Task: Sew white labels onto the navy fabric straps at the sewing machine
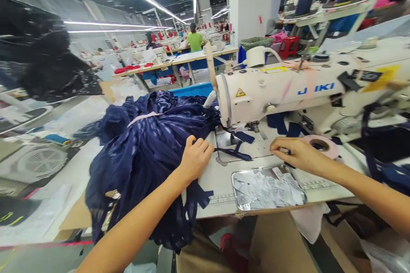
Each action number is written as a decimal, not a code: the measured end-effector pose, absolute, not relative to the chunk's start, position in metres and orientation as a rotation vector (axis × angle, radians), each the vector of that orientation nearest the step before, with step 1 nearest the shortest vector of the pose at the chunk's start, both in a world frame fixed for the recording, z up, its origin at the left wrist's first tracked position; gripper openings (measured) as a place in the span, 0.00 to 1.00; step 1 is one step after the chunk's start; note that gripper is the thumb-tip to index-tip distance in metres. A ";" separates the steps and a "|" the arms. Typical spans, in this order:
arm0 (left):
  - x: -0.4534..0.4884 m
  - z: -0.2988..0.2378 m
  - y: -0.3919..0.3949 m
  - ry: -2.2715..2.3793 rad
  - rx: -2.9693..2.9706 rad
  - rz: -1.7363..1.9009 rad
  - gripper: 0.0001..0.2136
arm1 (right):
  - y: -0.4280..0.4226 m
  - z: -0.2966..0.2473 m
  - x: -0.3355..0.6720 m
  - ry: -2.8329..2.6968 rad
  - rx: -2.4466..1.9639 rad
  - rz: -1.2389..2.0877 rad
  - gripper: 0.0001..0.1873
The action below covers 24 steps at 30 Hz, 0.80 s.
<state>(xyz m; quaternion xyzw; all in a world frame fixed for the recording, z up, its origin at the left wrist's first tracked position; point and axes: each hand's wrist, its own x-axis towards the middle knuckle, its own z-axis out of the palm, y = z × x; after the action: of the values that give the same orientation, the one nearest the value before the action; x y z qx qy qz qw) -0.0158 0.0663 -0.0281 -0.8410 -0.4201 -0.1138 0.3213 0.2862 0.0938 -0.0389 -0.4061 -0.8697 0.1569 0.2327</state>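
Left hand (pixel 196 156) palm-down (loosely curled)

In front of you, the white surface (pixel 221 183), with a ruler scale (pixel 221 199) along its front, carries the industrial sewing machine (pixel 282 89), a banded bundle of navy strips (pixel 137 149) overhanging the edge, a metal tray (pixel 235 192) of white labels (pixel 269 190), and a pink tape roll (pixel 332 149).

We cannot read the labels (pixel 269 190) near the counter's (pixel 221 183) front edge. The left hand (pixel 197 156) hides part of the navy bundle (pixel 137 153) from us, and our view's right edge crops the sewing machine (pixel 278 87).
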 end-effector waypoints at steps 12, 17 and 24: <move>0.062 -0.050 0.070 -1.047 -2.553 -0.395 0.10 | 0.075 -0.036 0.325 -2.607 -1.054 0.270 0.13; 0.066 -0.053 0.079 -1.410 -2.595 -0.702 0.09 | 0.062 -0.037 0.320 -2.674 -0.976 0.285 0.13; 0.045 -0.066 0.099 -1.985 -2.566 -1.254 0.06 | 0.058 -0.043 0.327 -2.698 -0.993 0.229 0.11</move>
<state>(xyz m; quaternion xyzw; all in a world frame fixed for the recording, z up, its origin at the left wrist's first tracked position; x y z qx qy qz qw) 0.0450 0.0989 -0.0661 -0.7275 -0.5625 -0.3554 -0.1675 0.3267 0.0583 -0.0433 -0.3414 -0.9278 0.0787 0.1284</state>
